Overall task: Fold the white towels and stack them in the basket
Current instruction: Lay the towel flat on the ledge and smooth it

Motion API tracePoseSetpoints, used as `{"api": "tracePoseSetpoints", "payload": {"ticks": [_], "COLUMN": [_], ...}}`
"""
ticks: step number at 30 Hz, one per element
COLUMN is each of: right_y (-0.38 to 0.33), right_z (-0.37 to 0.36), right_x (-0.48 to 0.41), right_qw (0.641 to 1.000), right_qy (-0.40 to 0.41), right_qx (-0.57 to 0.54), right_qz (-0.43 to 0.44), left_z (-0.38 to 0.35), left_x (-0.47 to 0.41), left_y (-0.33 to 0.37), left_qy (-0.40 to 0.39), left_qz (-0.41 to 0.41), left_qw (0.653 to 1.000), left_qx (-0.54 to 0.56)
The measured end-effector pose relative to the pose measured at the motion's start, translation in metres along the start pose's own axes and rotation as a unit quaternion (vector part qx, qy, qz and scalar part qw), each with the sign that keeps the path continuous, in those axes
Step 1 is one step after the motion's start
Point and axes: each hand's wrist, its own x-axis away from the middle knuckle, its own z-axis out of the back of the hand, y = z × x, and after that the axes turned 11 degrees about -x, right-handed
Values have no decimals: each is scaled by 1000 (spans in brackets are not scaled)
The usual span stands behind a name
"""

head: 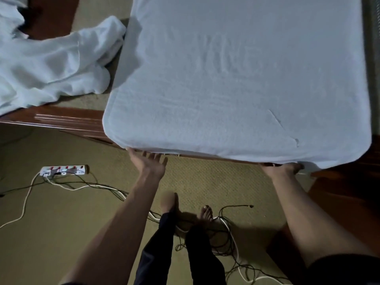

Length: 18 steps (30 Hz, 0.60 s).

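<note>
A large white towel [236, 79] lies spread flat over a wooden table [67, 122], its near hem hanging over the front edge. My left hand [151, 163] is just below the hem's left corner, palm up and fingers spread, with the thumb touching the cloth. At the hem's right corner is my right hand [284, 169], its fingers curled under the towel's edge and partly hidden by it. A heap of crumpled white towels [45, 66] rests on the table to the left. No basket is in view.
A power strip [64, 170] with several plugs sits on the carpet at left. Loose cables [224, 233] trail across the floor around my bare feet [205, 214]. Dark wooden furniture [345, 198] stands at the right.
</note>
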Motion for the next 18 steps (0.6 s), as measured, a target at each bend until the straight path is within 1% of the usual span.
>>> {"api": "tracePoseSetpoints", "payload": {"ticks": [2,3,5,6,8,9,12,13,15,16,18], "right_y": [2,2,3,2,-3,-7,-18,-21,-33,-39,-52], "right_z": [6,12,26,31,33,32,29,30,41,45,44], "right_x": [-1,3,0,1,11,19,58,75,93,102,119], "right_qw": [999,998,994,993,994,994,992,992,985,991,988], "right_qy": [19,39,73,64,7,-15,-6,3,21,30,48], "right_qx": [-23,-48,-53,-79,-103,-97,43,58,106,64,91], "right_qz": [22,31,60,53,37,39,120,111,132,112,120], "left_z": [0,0,3,5,12,17,31,34,38,39,39], "left_x": [-4,-3,-2,-1,3,8,35,47,74,87,105], "left_y": [1,2,4,5,7,8,17,21,32,37,51], "left_qy": [-27,-27,-45,-62,-90,-98,-101,-96,-66,-48,-17], "left_qz": [23,32,45,50,57,60,78,80,92,92,81], "left_qw": [998,997,994,992,989,989,989,990,992,993,996], "left_qx": [55,69,89,100,102,98,73,67,62,56,25]}}
